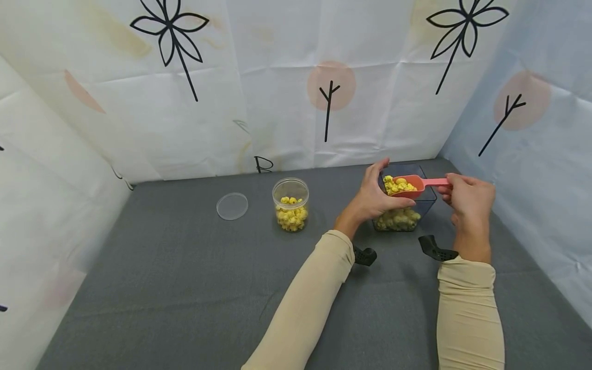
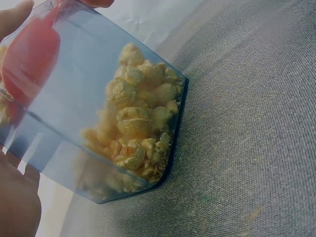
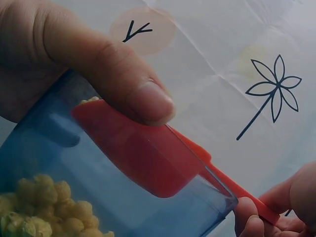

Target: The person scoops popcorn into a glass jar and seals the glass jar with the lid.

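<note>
My left hand (image 1: 374,198) grips the upper part of a clear square container (image 1: 427,205), its thumb along the near side. Yellow popcorn (image 2: 136,113) lies in the bottom of that container, seen through the wall in the left wrist view. My right hand (image 1: 472,200) pinches the handle of a red scoop (image 1: 418,184) from the right. Popcorn fills the scoop's bowl, which sits inside the container's mouth near the rim. Through the wall in the right wrist view, the scoop (image 3: 143,153) shows just under the left thumb (image 3: 150,103).
A round clear jar (image 1: 290,192) partly filled with yellow popcorn stands left of the left hand. Its flat clear lid (image 1: 232,206) lies farther left on the grey cloth table (image 1: 185,288). White patterned sheets (image 1: 277,113) rise behind and at both sides.
</note>
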### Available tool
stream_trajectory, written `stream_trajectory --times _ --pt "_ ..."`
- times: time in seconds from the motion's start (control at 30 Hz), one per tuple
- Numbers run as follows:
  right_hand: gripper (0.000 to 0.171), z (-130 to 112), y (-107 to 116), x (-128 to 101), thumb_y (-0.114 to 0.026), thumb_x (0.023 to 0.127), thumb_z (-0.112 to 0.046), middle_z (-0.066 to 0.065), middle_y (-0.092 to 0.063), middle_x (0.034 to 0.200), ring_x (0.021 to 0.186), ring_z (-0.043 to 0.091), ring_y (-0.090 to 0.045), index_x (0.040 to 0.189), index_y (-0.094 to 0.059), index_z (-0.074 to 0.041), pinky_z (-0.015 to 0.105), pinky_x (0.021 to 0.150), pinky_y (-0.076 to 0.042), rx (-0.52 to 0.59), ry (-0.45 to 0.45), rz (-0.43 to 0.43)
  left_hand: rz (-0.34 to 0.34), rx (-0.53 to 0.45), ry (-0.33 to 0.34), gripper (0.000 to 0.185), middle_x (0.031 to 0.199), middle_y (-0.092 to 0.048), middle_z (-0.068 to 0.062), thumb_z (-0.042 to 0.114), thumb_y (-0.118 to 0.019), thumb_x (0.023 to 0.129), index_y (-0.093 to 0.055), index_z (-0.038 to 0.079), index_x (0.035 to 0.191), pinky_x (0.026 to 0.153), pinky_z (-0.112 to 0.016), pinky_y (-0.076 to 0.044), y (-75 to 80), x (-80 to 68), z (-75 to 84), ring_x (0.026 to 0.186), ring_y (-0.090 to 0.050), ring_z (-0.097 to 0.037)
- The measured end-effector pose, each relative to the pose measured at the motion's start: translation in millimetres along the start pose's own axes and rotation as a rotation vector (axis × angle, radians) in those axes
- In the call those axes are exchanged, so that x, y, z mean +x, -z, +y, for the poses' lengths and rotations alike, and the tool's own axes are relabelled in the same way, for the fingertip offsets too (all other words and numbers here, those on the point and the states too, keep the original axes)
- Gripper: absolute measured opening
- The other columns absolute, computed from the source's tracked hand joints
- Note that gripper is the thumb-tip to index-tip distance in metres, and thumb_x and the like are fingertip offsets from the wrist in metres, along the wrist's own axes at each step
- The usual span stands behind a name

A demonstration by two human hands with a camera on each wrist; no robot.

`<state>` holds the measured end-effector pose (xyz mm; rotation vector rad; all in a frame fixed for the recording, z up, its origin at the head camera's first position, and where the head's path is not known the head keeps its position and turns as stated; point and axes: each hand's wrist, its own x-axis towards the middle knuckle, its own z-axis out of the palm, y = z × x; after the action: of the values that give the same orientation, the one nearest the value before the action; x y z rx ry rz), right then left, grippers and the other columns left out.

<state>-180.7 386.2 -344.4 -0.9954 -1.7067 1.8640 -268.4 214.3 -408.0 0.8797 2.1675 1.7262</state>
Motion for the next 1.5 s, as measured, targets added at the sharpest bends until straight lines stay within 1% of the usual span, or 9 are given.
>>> stream_trajectory --times 0.07,0.13,0.47,0.57,0.73,0.83,1.07,1.27,1.5 --pt "0.044 0 1 1 -0.065 0.100 -0.025 -0.011 -0.067 0.060 0.051 0.002 -0.062 0.139 -0.063 -0.004 0.013 0.051 -0.050 0.005 -0.001 0.007 -0.007 0.004 0.003 0.110 0.164 -0.025 0.007 0.032 -0.090 0.078 -0.019 0.037 0.162 0.114 -0.032 -0.042 0.6 -0.2 0.6 0.142 -0.039 -0.016" --pt "0.045 -2 2 2 -0.065 0.100 -0.025 -0.011 -0.067 0.060 0.050 0.002 -0.061 0.140 -0.062 -0.005 0.013 0.051 -0.050 0.024 -0.006 0.019 -0.014 0.009 0.005 0.109 0.165 -0.024 0.007 0.032 -0.089 0.078 -0.018 0.038 0.162 0.117 -0.036 -0.041 1.2 -0.3 1.0 0.147 -0.036 -0.019" --pt "0.031 -8 7 3 -0.069 0.097 -0.020 -0.006 -0.070 0.061 0.049 0.005 -0.063 0.126 -0.070 -0.010 0.015 0.050 -0.052 0.164 -0.034 0.044 -0.028 0.035 -0.004 0.110 0.167 -0.021 0.005 0.033 -0.088 0.080 -0.016 0.037 0.163 0.120 -0.043 -0.038 4.2 -0.3 2.9 0.152 -0.031 -0.026" --pt "0.030 -8 8 4 -0.069 0.097 -0.019 -0.004 -0.070 0.062 0.047 0.007 -0.062 0.125 -0.071 -0.010 0.015 0.050 -0.052 0.199 -0.047 0.047 -0.028 0.027 -0.005 0.110 0.166 -0.021 0.007 0.033 -0.088 0.079 -0.016 0.037 0.163 0.120 -0.043 -0.038 4.6 -0.4 3.2 0.152 -0.031 -0.025" --pt "0.044 -8 8 5 -0.070 0.096 -0.021 -0.004 -0.070 0.062 0.047 0.007 -0.062 0.138 -0.064 -0.006 0.015 0.049 -0.051 0.211 -0.052 0.058 -0.033 0.018 0.003 0.111 0.166 -0.021 0.008 0.033 -0.088 0.079 -0.015 0.039 0.162 0.119 -0.042 -0.038 5.6 -0.7 3.2 0.151 -0.032 -0.019" --pt "0.046 -8 7 4 -0.072 0.095 -0.021 -0.003 -0.070 0.063 0.047 0.007 -0.062 0.138 -0.064 -0.006 0.016 0.049 -0.051 0.223 -0.052 0.063 -0.033 0.022 0.010 0.112 0.166 -0.021 0.008 0.033 -0.089 0.079 -0.014 0.039 0.162 0.119 -0.042 -0.039 6.6 -1.1 3.4 0.150 -0.033 -0.017" --pt "0.041 -6 7 2 -0.073 0.095 -0.021 -0.003 -0.070 0.065 0.048 0.008 -0.062 0.133 -0.068 -0.008 0.016 0.049 -0.051 0.245 -0.057 0.064 -0.040 0.076 0.041 0.116 0.169 -0.018 0.005 0.037 -0.089 0.078 -0.011 0.037 0.164 0.119 -0.045 -0.039 6.7 -4.2 7.7 0.153 -0.031 -0.020" --pt "0.050 -9 5 -3 -0.075 0.093 -0.023 -0.003 -0.070 0.067 0.049 0.007 -0.062 0.137 -0.064 -0.003 0.015 0.052 -0.052 0.266 -0.016 0.064 -0.003 0.164 0.069 0.120 0.170 -0.020 0.004 0.044 -0.090 0.076 -0.009 0.035 0.164 0.118 -0.048 -0.041 6.7 -5.3 14.9 0.154 -0.031 -0.021" --pt "0.031 -11 2 -6 -0.075 0.094 -0.023 -0.003 -0.070 0.068 0.050 0.008 -0.062 0.120 -0.074 -0.006 0.014 0.053 -0.053 0.253 0.009 0.095 0.022 0.222 0.097 0.125 0.170 -0.020 0.003 0.049 -0.090 0.073 -0.007 0.035 0.165 0.118 -0.049 -0.041 11.6 -9.3 22.8 0.155 -0.029 -0.021"
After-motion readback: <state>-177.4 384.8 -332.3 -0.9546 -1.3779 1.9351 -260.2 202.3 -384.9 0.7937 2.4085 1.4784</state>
